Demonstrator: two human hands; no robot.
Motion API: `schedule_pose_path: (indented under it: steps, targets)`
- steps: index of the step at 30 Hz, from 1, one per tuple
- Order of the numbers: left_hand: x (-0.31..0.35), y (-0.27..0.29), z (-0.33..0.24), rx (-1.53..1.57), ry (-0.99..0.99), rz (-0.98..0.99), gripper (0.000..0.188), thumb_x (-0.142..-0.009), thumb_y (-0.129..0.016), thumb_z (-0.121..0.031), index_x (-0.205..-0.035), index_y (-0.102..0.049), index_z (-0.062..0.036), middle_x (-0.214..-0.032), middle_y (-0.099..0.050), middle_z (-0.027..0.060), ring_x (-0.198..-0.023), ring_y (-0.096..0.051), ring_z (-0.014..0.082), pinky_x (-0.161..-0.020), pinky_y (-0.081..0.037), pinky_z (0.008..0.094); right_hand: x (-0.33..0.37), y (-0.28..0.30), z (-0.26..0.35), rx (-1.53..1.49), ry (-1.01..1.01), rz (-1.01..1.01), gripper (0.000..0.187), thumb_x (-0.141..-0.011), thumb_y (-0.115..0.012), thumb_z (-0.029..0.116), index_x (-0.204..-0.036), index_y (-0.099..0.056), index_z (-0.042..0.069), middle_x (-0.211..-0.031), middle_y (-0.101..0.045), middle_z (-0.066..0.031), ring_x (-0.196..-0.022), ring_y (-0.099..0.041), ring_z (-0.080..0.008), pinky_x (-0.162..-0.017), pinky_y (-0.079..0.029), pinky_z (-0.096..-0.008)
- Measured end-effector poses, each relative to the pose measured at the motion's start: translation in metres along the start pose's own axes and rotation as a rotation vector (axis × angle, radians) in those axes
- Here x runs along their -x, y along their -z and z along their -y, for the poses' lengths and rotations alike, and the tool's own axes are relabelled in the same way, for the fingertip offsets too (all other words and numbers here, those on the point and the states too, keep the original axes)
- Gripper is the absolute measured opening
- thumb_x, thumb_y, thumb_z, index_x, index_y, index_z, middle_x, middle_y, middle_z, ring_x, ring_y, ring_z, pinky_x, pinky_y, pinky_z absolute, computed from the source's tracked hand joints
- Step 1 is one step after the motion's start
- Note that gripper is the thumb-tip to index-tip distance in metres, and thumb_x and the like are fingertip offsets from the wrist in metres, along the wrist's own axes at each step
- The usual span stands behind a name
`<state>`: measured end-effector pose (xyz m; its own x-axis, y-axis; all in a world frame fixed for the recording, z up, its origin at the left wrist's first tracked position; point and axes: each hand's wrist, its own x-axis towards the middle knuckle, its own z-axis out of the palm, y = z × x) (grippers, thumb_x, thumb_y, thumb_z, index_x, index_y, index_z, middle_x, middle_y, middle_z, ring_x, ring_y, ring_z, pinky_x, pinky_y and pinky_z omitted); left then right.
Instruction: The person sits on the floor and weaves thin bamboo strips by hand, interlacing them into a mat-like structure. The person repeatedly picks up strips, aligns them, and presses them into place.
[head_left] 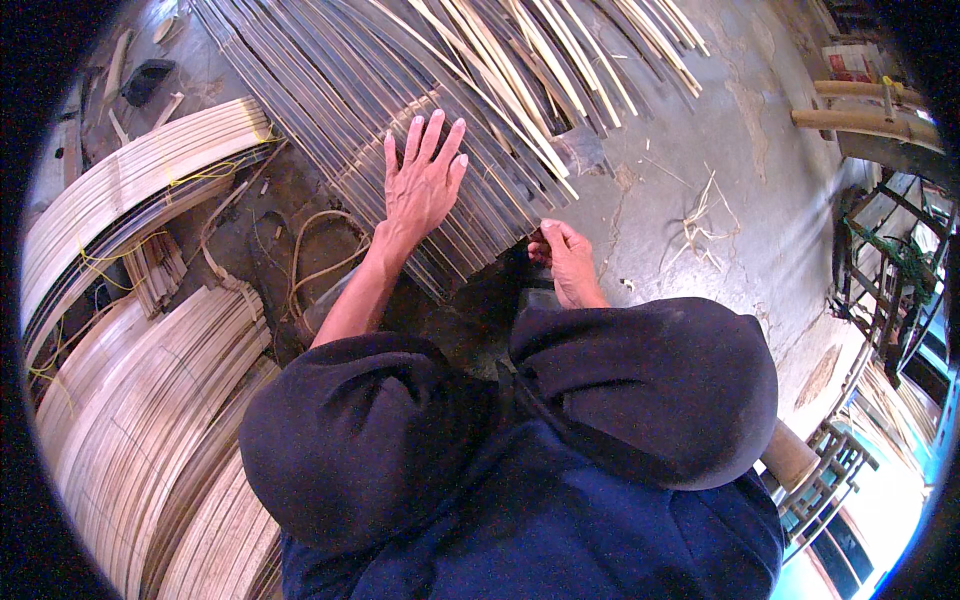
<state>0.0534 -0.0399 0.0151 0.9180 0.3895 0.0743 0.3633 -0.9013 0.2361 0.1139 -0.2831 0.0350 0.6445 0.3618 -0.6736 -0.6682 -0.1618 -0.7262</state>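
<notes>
A mat of dark, narrow bamboo slats, joined by crosswise lines of binding, stretches from the upper left toward me. My left hand lies flat on it, fingers spread and palm down, holding nothing. At the mat's near right corner is my right hand, its fingers curled together against the slat ends. Whatever those fingers grip is too small or hidden to make out. Loose pale bamboo strips lie over the mat's far right side, some reaching past its edge.
Bundled pale slats tied with yellow string curve along the left, above larger stacks of slats. A looped cord lies beside the mat. Thin shavings litter the concrete floor. Bamboo poles and a dark frame stand at right.
</notes>
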Motion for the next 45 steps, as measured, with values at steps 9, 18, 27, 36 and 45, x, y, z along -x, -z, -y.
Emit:
schedule_pose_path:
  steps: [9, 18, 27, 36, 45]
  targets:
    - [-0.004, -0.004, -0.007, 0.066, -0.021, -0.003, 0.059, -0.103, -0.048, -0.037, -0.154, -0.036, -0.0116, -0.162, -0.031, 0.0069, -0.150, -0.027, 0.0274, -0.121, -0.015, 0.0563, -0.021, 0.008, -0.008, -0.055, 0.062, -0.051, 0.022, -0.097, -0.069, 0.028, -0.094, -0.069, 0.006, -0.078, -0.063, 0.0013, -0.069, -0.058, -0.0083, -0.065, -0.047, -0.0255]
    - [-0.007, -0.003, -0.010, 0.065, -0.001, -0.013, 0.054, -0.103, -0.048, -0.040, -0.153, -0.040, -0.0226, -0.161, -0.033, 0.0074, -0.149, -0.029, 0.0309, -0.119, -0.016, 0.0606, -0.013, 0.005, -0.001, -0.013, 0.073, -0.033, 0.024, -0.097, -0.068, 0.029, -0.096, -0.069, 0.004, -0.078, -0.064, 0.0007, -0.068, -0.059, -0.0091, -0.066, -0.048, -0.0252]
    - [-0.014, -0.007, -0.011, 0.081, -0.079, 0.012, 0.058, -0.103, -0.047, -0.042, -0.151, -0.040, -0.0107, -0.162, -0.032, 0.0091, -0.150, -0.027, 0.0312, -0.122, -0.015, 0.0546, -0.025, 0.006, -0.002, -0.058, 0.127, -0.161, 0.028, -0.100, -0.065, 0.032, -0.098, -0.069, 0.004, -0.081, -0.064, 0.0000, -0.074, -0.058, -0.0088, -0.069, -0.048, -0.0262]
    - [-0.013, -0.002, -0.015, 0.116, -0.095, -0.093, 0.053, -0.101, -0.050, -0.045, -0.148, -0.047, -0.0209, -0.157, -0.037, 0.0127, -0.146, -0.033, 0.0363, -0.120, -0.018, 0.0571, -0.022, 0.015, -0.003, 0.043, 0.135, -0.061, 0.031, -0.103, -0.060, 0.033, -0.093, -0.068, 0.004, -0.080, -0.062, 0.0021, -0.073, -0.057, -0.0079, -0.067, -0.047, -0.0255]
    - [-0.020, -0.002, -0.017, 0.097, -0.159, -0.055, 0.057, -0.100, -0.049, -0.044, -0.147, -0.047, -0.0114, -0.159, -0.036, 0.0113, -0.148, -0.030, 0.0312, -0.121, -0.018, 0.0530, -0.024, 0.009, 0.075, 0.915, 0.803, -0.147, 0.024, -0.098, -0.065, 0.030, -0.109, -0.068, 0.009, -0.091, -0.065, -0.0082, -0.077, -0.063, -0.0201, -0.072, -0.051, -0.0344]
